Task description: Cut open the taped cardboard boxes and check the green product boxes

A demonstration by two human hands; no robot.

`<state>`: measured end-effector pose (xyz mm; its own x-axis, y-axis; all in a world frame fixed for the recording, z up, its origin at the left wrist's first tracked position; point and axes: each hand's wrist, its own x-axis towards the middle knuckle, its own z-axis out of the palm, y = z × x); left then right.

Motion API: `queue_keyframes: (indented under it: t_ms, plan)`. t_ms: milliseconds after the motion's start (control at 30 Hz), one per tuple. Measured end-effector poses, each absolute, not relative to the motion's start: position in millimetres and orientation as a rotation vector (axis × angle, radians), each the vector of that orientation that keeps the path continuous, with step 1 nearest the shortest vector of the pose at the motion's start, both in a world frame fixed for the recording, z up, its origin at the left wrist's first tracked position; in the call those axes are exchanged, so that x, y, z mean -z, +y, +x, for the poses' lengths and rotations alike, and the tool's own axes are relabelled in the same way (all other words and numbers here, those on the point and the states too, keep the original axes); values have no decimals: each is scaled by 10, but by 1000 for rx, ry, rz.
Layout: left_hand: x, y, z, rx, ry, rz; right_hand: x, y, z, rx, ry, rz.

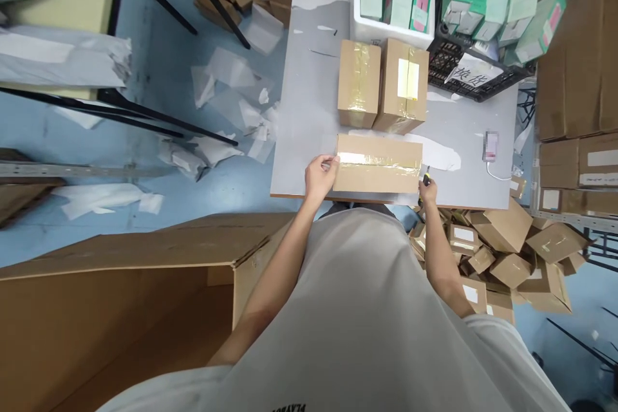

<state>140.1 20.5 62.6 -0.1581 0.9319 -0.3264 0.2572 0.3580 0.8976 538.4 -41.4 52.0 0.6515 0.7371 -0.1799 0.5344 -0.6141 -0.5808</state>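
Observation:
A taped cardboard box [376,181] lies lengthwise near the front edge of the table. Clear yellowish tape runs along its top seam, with a white label strip at the left end. My left hand [320,175] is at that left end, its thumb and fingers closed at the box's corner. In my right hand [427,192] is a small black and yellow utility knife [425,179], gripped beside the box's right end and pointing away from me. Just behind stand two more taped boxes, a left one [348,80] and a right one [392,87] with a pale label.
At the table's back are a white bin [357,29] and a black crate [447,55], both with green and white boxes. A phone-like device [490,147] with a cable lies right. A large open carton [120,244] stands at my left; many cartons [506,270] lie right.

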Motion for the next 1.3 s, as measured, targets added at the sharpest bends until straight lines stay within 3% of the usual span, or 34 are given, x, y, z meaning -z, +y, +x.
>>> queue_keyframes:
  t_ms: [367, 700, 933, 1300]
  plan:
    - [-761, 309, 1451, -714, 1830, 1029, -384, -189, 5240, -563, -873, -2511]
    - [-815, 293, 1605, -805, 1858, 1016, -939, -242, 4944, -792, -864, -1992]
    - [-841, 320, 1900, -945, 1769, 910, -1158, -108, 4865, -918, -714, -1847]
    - [-871, 53, 1815, -1051, 1615, 962, -1538, 40, 4935, -1093, -999, -1635]
